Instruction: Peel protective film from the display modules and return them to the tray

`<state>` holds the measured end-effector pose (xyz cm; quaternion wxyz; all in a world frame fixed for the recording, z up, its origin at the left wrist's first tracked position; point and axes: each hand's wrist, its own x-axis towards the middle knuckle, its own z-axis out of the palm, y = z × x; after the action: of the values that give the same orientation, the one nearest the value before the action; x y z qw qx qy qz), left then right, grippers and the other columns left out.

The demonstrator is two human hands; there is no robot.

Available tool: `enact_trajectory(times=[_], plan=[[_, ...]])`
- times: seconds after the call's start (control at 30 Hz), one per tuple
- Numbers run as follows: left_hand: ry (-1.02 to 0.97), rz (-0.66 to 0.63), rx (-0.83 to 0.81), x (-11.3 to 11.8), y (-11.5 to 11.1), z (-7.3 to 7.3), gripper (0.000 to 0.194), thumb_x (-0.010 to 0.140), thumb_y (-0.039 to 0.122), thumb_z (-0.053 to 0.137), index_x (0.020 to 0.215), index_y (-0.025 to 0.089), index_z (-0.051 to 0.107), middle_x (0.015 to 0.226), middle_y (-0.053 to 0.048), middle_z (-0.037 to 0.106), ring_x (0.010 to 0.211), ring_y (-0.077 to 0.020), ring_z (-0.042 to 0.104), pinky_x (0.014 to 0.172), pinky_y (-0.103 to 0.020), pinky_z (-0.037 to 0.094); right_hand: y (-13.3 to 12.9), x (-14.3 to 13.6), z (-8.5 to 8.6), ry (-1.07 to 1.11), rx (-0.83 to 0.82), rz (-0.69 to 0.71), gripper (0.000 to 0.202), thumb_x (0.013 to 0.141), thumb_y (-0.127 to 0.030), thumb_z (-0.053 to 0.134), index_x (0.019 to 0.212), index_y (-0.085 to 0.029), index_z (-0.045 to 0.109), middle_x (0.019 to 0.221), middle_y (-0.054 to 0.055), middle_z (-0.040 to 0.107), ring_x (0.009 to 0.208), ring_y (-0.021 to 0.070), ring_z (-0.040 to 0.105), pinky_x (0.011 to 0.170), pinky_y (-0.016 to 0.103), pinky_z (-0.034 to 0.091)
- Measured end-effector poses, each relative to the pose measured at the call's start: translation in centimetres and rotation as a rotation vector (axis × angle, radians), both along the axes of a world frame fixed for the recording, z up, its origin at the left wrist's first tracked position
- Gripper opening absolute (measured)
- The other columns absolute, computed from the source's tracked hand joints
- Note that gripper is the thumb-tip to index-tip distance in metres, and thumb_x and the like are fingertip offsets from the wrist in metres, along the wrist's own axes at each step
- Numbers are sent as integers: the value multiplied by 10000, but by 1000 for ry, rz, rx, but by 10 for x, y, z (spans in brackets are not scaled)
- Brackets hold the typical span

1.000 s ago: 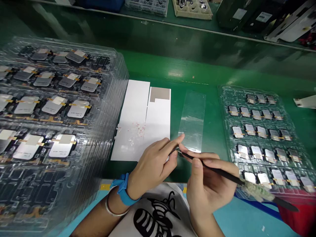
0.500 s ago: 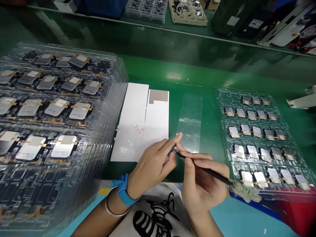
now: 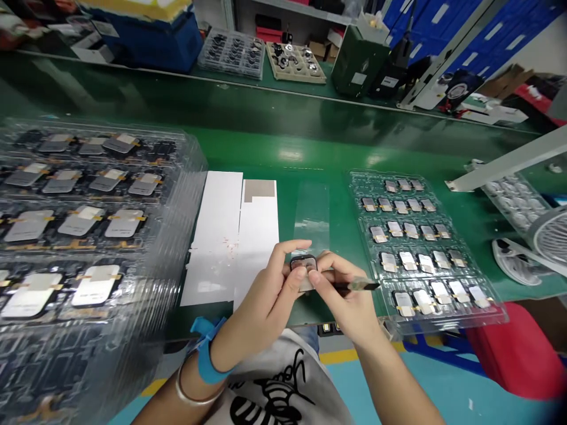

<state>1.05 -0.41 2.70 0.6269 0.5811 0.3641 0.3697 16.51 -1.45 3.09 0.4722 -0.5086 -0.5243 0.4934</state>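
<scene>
In front of my body, both hands hold a small display module [image 3: 303,260] with a dark rounded frame and a glossy face. My left hand [image 3: 270,295] grips its left side, the thumb pressed on the face and the index finger stretched out beyond it. My right hand [image 3: 348,295] pinches the right side with thumb and fingers. Tucked in that same hand, a slim black tool [image 3: 364,284] with a pale, greenish wrap on its shaft points out to the right. Its tip is hidden.
Stacked clear trays [image 3: 177,177] of display modules stand at left. White sheets [image 3: 217,224] and a transparent film [image 3: 312,206] lie mid-bench. Another module tray [image 3: 436,313] sits right, near a small fan [image 3: 551,236] and a red stool seat [image 3: 516,354]. A loaded shelf [image 3: 243,88] runs behind.
The view has tilted up and turned right. My right hand has swung the black tool away from the module and now grips the module's right side; the module's face is turned up into view.
</scene>
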Motion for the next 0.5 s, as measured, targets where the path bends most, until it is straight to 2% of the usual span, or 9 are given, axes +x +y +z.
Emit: enact_trajectory(times=[0.07, 0.13, 0.2, 0.27, 0.4, 0.5], plan=[[-45, -8, -31, -2, -1, 0, 398, 1057, 499, 266, 1342, 240, 368, 756, 14, 522, 677, -145, 482, 633, -272, 402, -1, 0, 1, 48, -45, -4, 294, 906, -409, 636, 745, -199, 510, 588, -51, 453, 488, 79, 374, 491, 206, 304], [-43, 2, -10, -4, -3, -2, 403, 1045, 543, 246, 1188, 216, 433, 734, 19, 484, 665, -146, 436, 624, -285, 361, -3, -1, 1, 43, -44, -44, 310, 897, -435, 644, 740, -200, 514, 606, -30, 509, 525, 97, 438, 506, 208, 332], [7, 20, 33, -4, -4, -4, 357, 1040, 533, 307, 995, 211, 453, 721, 26, 446, 654, -142, 406, 609, -288, 326, -4, -1, 0, 0, -34, -83, 323, 882, -438, 657, 717, -194, 522, 636, -11, 537, 555, 103, 458, 498, 205, 314], [106, 34, 81, -3, -5, -7, 316, 1044, 480, 352, 899, 212, 435, 712, 30, 426, 641, -141, 399, 595, -288, 308, -4, -2, -1, -31, -40, -91, 328, 874, -435, 662, 704, -190, 525, 630, -10, 537, 540, 95, 439, 484, 205, 285], [298, 68, 186, 3, -6, -11, 257, 1060, 387, 302, 883, 223, 391, 688, 32, 447, 591, -154, 419, 571, -297, 287, -1, -2, -1, -25, -59, -74, 337, 878, -444, 642, 698, -187, 521, 618, -13, 542, 533, 92, 437, 504, 207, 311], [322, 51, 202, 7, -6, -12, 212, 1058, 355, 287, 932, 228, 400, 728, 9, 496, 628, -181, 478, 588, -306, 309, 4, 3, 3, -13, -86, -25, 324, 869, -440, 651, 712, -184, 530, 638, -10, 563, 564, 101, 477, 551, 216, 357]])
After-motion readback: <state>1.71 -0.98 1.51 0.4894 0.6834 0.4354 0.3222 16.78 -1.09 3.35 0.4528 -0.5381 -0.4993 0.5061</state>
